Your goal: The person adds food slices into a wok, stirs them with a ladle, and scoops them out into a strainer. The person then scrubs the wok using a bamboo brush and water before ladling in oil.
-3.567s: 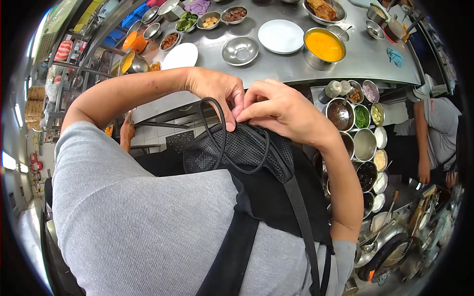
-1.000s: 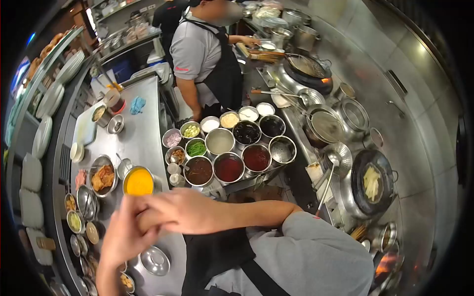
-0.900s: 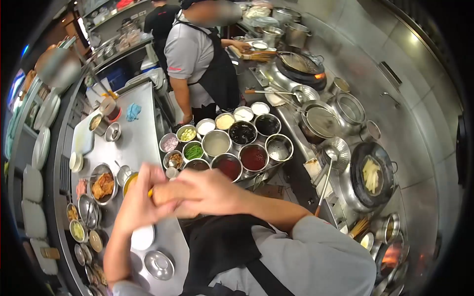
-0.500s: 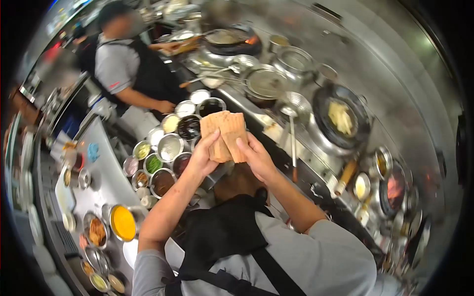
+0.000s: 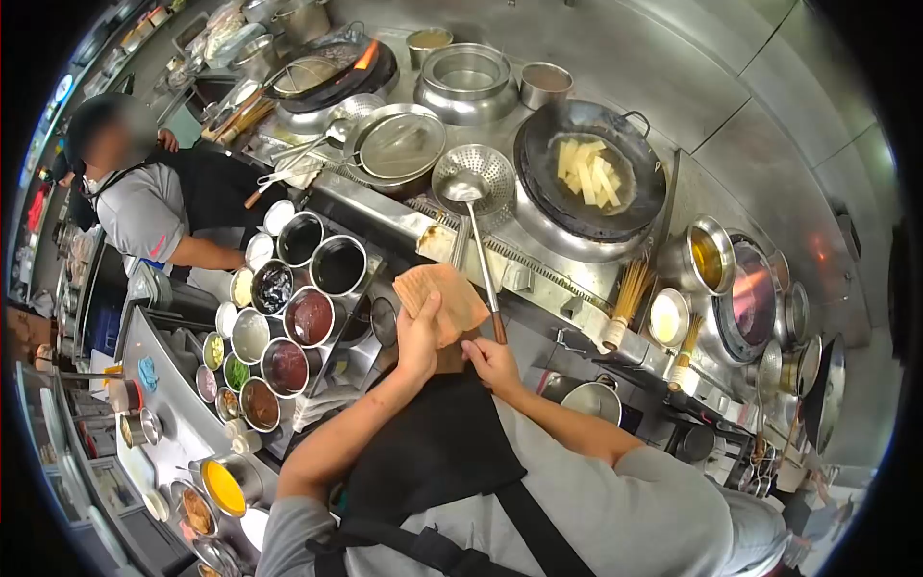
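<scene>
A folded orange-tan cloth (image 5: 447,300) with a ribbed surface is up in front of the dark apron. My left hand (image 5: 420,332) is closed round its left side, thumb lying over the front face. At the lower right edge, my right hand (image 5: 492,365) has its fingers curled in a pinch on the cloth. Just beyond the cloth, a ladle (image 5: 481,260) rests with its bowl in a perforated strainer (image 5: 492,181) and its wooden handle end near my right hand.
A wok (image 5: 538,163) holding pale strips sits on the range. Several sauce pots (image 5: 308,315) crowd the left, and a yellow-filled pot (image 5: 224,487) stands on the lower-left counter. A co-worker (image 5: 144,207) stands at the far left. Bamboo brushes (image 5: 630,298) stand along the range edge.
The two ends of the cloth have come together into one folded piece. My right hand has dropped to its lower edge, and the view has swung to the right.
</scene>
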The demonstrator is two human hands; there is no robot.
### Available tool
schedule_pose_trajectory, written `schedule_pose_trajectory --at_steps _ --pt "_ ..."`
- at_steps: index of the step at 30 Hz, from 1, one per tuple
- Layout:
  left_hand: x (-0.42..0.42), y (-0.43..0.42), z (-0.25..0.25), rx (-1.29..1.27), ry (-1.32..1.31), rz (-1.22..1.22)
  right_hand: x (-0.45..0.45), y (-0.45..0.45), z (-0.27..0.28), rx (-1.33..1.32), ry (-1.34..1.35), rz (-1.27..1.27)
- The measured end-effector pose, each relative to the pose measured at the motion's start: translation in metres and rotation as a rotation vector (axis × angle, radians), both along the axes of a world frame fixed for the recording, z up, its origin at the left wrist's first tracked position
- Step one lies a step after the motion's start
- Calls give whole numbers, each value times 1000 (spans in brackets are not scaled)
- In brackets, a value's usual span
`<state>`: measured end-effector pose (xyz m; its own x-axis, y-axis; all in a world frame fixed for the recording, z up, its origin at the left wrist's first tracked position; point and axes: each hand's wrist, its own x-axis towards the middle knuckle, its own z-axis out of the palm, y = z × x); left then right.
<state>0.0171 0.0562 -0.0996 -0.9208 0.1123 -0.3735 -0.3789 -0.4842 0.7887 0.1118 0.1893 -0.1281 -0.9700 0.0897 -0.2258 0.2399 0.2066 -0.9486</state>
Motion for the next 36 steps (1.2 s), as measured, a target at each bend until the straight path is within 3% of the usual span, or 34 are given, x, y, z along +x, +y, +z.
schedule_pose_trajectory --at_steps 1,5,6,8,9,11,12,14,15,17,19,20,21,22,25,27,29,30,31,33,34,36 --pt "-1 3 0 -9 -17 8 0 3 3 15 -51 -16" --pt "-33 18 17 -11 -44 -43 -19 37 -1 312 545 -380" --pt "-41 19 17 92 -121 -170 -23 64 4 184 238 -311" --pt "-62 21 32 278 -305 -371 -46 93 39 643 561 -125" --pt "-76 22 32 274 -318 -375 -54 93 51 640 547 -129" --pt "-108 26 32 426 -441 -686 -70 92 66 713 716 -86" --pt "-128 26 29 429 -453 -685 -79 95 65 713 704 -84" --pt "-166 27 20 420 -439 -916 -96 103 62 696 744 16" --pt "-174 31 37 378 -359 -899 -107 97 74 699 747 16" --pt "-195 25 33 421 -427 -895 -127 76 109 200 453 -174" --pt "-217 23 -52 123 -399 -859 -150 68 108 76 336 -259" --pt "-214 20 -74 105 -386 -925 -163 65 101 -217 282 -339" --pt "-212 21 -89 296 -436 -979 -174 63 97 -509 227 -410" --pt "-197 24 -62 399 -427 -901 -180 61 97 -646 183 -409" --pt "-180 25 22 657 -343 -809 -187 55 103 -718 191 -418" --pt "-190 29 24 814 -262 -785 -189 59 87 -712 186 -444" --pt "-206 34 7 442 32 -662 -190 61 66 -490 189 -563" --pt "-211 29 14 404 76 -648 -191 53 52 -175 332 -631" --pt "-207 26 23 406 75 -641 -191 45 46 -174 328 -625" --pt "-195 24 36 -46 244 -554 -197 28 42 -581 223 -634" --pt "-202 25 10 -102 430 -655 -208 3 73 -1083 175 -582" --pt "-198 24 -21 -43 400 -542 -231 -11 35 -923 210 -628"
